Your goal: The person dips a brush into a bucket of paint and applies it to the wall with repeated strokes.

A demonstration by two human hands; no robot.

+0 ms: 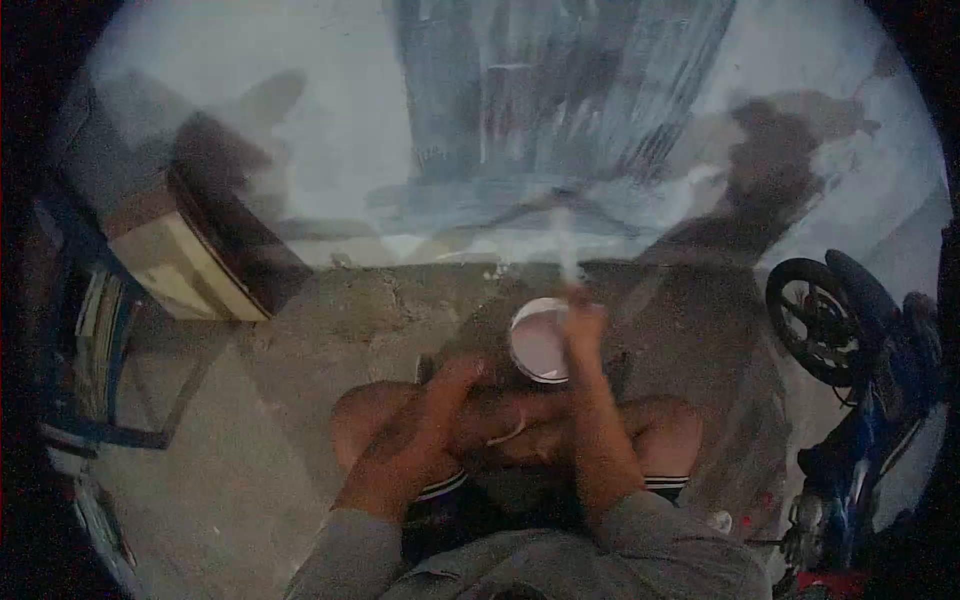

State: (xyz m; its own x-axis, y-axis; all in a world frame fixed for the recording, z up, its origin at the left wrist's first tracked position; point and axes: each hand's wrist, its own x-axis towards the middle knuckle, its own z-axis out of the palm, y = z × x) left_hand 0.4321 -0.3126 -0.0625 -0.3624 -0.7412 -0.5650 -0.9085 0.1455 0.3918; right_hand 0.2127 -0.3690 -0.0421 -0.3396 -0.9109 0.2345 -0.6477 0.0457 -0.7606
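Note:
My right hand (585,318) is closed around the handle of a paintbrush (567,245), whose pale length is smeared by motion. It points away from me, toward the foot of the wall. Just under and left of this hand stands a round white bucket (525,365) with pale pinkish paint (538,338) inside; my right wrist overlaps its rim in this view. My left hand (468,374) is low over my bent leg, left of the bucket. Its fingers are dim and blurred, so I cannot tell whether they grip anything.
Ahead rises a pale wall (330,130) with a broad streaky grey-blue patch (560,100) and shadows across it. At left, a brown and cream box-like piece (190,260) leans near a blue-framed object (100,330). A motorbike (870,340) stands at right on the rough floor (250,420).

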